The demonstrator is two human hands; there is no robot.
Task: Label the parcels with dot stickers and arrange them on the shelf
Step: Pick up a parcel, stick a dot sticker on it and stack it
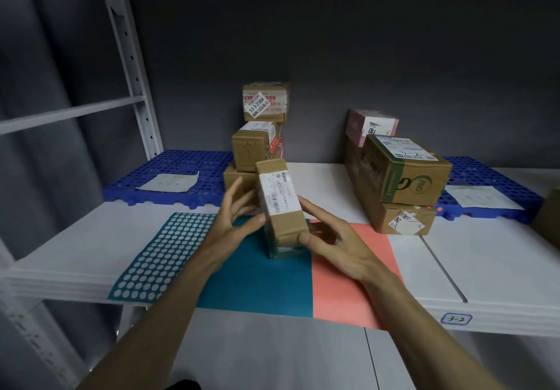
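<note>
Fingers: my right fingers (306, 237) pinched the near lower corner of the tall brown cardboard parcel (280, 205); my left fingers (239, 199) lay straight against its left side.
Parcel: stood on end on the teal paper sheet (257, 283) on the white shelf (500, 256), long axis upright, tilted away.
Stickers: teal dot-sticker sheet (157, 256) lay left, nearer my left hand (230, 220).
</note>
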